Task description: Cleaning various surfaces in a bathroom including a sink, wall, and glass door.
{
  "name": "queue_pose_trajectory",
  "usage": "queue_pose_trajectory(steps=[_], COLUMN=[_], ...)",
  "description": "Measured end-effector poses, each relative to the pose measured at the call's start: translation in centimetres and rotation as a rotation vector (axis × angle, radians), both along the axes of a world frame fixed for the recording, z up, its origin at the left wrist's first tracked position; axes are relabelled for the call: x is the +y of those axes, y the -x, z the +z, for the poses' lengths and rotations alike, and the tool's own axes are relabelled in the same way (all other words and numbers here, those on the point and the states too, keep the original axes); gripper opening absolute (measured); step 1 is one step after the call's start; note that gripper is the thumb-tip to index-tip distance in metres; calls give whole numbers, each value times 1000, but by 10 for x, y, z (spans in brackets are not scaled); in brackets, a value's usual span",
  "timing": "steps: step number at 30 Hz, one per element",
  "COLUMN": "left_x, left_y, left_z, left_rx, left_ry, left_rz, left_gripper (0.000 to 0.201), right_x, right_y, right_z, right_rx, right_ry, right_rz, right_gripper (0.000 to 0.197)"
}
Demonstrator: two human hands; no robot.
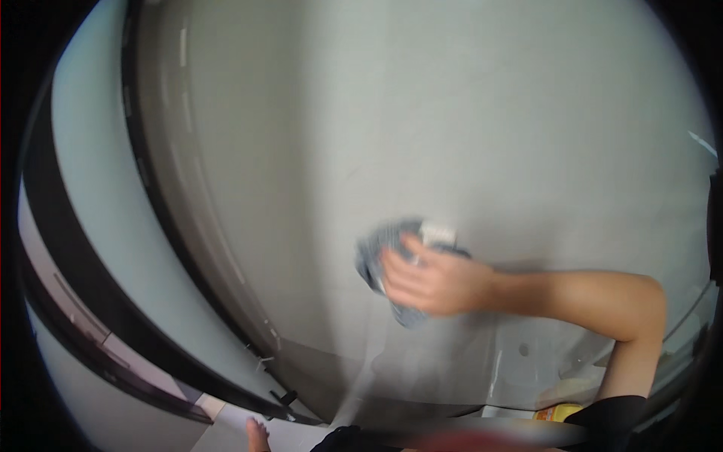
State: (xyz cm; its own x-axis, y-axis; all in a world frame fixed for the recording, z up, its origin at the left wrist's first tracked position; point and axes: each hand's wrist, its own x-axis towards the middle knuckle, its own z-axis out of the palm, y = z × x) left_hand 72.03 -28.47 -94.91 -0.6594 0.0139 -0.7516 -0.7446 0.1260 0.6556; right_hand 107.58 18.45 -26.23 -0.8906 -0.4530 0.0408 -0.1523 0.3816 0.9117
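Cloth (374,256), blue-grey & crumpled, clamped in R hand (440,282) over smooth pale-grey surface (520,135); L hand (258,436) low L, can't tell grip

Along the lower edge, a yellow container (557,413) is on or just beside a white ledge (506,413).

A yellow item (556,413) at lower right, a black frame bar (45,175) at left

The person's right hand (440,285) is a blur to me, fingers (401,277) curled, wrist (491,290) fairly straight, forearm (557,294) stretched left from a bent elbow (649,303); near left, a bare hand or foot (257,435), unclear which.
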Motion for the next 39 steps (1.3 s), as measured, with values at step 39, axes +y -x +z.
queue_pose_trajectory(steps=[39], left_x=[174], left_y=[-67], left_z=[186], left_rx=[380], left_ry=[-270], left_rz=[89], left_gripper=[38], right_x=[-10], right_y=[-60], right_z=[21], right_rx=[13], right_ry=[-135], right_rz=[-157], right_gripper=[28])
